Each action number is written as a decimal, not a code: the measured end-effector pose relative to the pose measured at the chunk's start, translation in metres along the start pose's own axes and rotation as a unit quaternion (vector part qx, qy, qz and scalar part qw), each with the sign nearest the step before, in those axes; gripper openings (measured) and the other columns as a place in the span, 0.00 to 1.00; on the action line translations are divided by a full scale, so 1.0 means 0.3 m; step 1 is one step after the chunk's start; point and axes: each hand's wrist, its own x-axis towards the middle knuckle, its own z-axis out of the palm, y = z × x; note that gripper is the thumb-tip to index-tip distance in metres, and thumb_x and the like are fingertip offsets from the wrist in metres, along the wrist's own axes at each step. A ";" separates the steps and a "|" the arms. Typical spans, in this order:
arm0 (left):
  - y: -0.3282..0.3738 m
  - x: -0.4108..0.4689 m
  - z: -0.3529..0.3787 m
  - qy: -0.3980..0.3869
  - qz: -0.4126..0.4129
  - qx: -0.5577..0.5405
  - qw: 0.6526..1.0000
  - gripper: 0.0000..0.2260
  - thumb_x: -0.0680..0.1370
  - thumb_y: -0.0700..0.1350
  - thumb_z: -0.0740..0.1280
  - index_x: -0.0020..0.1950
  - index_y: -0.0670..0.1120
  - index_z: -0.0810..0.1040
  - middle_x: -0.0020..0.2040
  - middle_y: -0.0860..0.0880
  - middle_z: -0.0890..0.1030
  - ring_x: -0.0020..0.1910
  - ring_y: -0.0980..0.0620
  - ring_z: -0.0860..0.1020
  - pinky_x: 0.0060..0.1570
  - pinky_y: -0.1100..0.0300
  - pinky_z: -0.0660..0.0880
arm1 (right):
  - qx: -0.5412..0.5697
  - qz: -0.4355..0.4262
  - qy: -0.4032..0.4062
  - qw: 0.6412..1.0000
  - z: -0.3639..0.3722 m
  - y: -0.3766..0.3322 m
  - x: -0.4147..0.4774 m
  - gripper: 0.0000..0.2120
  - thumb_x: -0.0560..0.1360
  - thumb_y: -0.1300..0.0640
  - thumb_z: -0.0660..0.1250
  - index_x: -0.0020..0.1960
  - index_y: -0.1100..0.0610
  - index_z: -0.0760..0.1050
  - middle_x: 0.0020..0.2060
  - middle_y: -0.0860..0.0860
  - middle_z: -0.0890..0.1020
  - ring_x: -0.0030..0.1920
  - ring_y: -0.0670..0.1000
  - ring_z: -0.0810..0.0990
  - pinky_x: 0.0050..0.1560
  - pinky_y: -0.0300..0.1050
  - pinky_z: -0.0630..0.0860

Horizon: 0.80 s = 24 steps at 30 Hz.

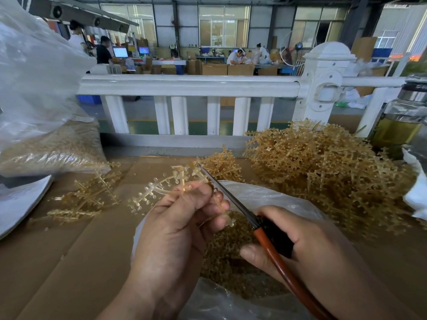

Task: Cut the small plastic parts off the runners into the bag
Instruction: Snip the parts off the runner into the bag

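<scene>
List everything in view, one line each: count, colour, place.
Open bag: one, clear, front centre, amber parts inside.
Runner: one, pale amber, above the open bag.
Scissors: one, orange and black handles, blade at the runner.
Runner heap: one, amber, right.
Loose runners: several, amber, left on the cardboard.
Filled bag: one, clear, far left.
Railing: one, white, behind.
Jar: one, glass, yellow liquid, far right.
Left hand: grips the runner.
Right hand: grips the scissors.

White railing [184, 85] stretched across 12 o'clock, tall windows [224, 26] set in the far wall beyond, cardboard boxes [226, 69] stacked below them, glowing monitors [120, 52] placed at 11 o'clock, green floor [198, 128] seen beneath
</scene>
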 end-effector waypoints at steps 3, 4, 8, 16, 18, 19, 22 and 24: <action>0.000 -0.001 0.001 -0.007 0.003 0.006 1.000 0.03 0.69 0.41 0.74 0.40 0.47 0.82 0.38 0.44 0.79 0.36 0.50 0.81 0.32 0.60 0.78 | -0.001 -0.002 -0.003 1.000 0.000 0.002 0.001 0.27 0.62 0.21 0.58 0.55 0.33 0.69 0.44 0.30 0.78 0.43 0.34 0.79 0.45 0.31 0.73; 0.000 0.000 0.001 -0.008 0.005 0.009 1.000 0.03 0.69 0.41 0.74 0.40 0.47 0.82 0.37 0.44 0.79 0.36 0.49 0.81 0.32 0.60 0.78 | -0.004 -0.003 -0.002 1.000 -0.001 0.003 0.002 0.28 0.61 0.20 0.58 0.55 0.32 0.69 0.43 0.30 0.78 0.43 0.34 0.79 0.45 0.31 0.73; -0.001 -0.001 -0.002 -0.011 0.020 0.029 0.999 0.02 0.70 0.41 0.73 0.38 0.48 0.82 0.35 0.46 0.79 0.36 0.50 0.81 0.32 0.60 0.78 | -0.010 -0.005 0.009 1.000 0.002 0.007 0.003 0.28 0.61 0.20 0.57 0.55 0.33 0.70 0.43 0.31 0.79 0.42 0.35 0.79 0.44 0.31 0.73; -0.002 -0.002 0.004 -0.011 0.024 0.038 0.999 0.02 0.70 0.42 0.73 0.38 0.49 0.83 0.35 0.44 0.79 0.36 0.49 0.80 0.32 0.60 0.77 | -0.015 -0.006 0.030 0.999 0.005 0.006 0.000 0.27 0.61 0.21 0.55 0.53 0.35 0.70 0.42 0.33 0.79 0.42 0.36 0.79 0.42 0.34 0.73; -0.002 -0.003 0.003 -0.011 0.024 0.037 0.999 0.02 0.70 0.42 0.73 0.38 0.48 0.83 0.36 0.44 0.79 0.36 0.49 0.80 0.32 0.60 0.77 | -0.010 -0.007 0.030 0.999 0.001 0.003 -0.002 0.27 0.62 0.22 0.56 0.52 0.36 0.71 0.41 0.34 0.79 0.41 0.37 0.79 0.40 0.33 0.73; -0.002 -0.003 0.003 -0.012 0.024 0.035 0.999 0.02 0.70 0.42 0.73 0.38 0.48 0.83 0.36 0.44 0.79 0.36 0.49 0.80 0.32 0.59 0.77 | -0.006 -0.007 0.029 1.000 0.000 0.000 -0.003 0.27 0.62 0.22 0.56 0.51 0.38 0.72 0.40 0.35 0.79 0.41 0.38 0.79 0.39 0.34 0.73; -0.002 -0.004 0.004 -0.012 0.023 0.033 0.999 0.02 0.71 0.41 0.72 0.38 0.47 0.82 0.35 0.45 0.79 0.36 0.50 0.80 0.32 0.59 0.78 | 0.002 -0.006 0.026 1.000 -0.002 -0.005 -0.006 0.27 0.62 0.23 0.58 0.50 0.40 0.73 0.39 0.37 0.79 0.39 0.40 0.80 0.38 0.36 0.73; -0.004 -0.002 0.004 -0.010 0.022 0.035 0.999 0.01 0.71 0.42 0.72 0.40 0.47 0.82 0.37 0.44 0.80 0.37 0.49 0.81 0.34 0.59 0.78 | -0.005 -0.005 0.024 1.000 -0.004 -0.006 -0.005 0.26 0.63 0.23 0.59 0.50 0.40 0.72 0.40 0.35 0.79 0.40 0.39 0.79 0.39 0.35 0.73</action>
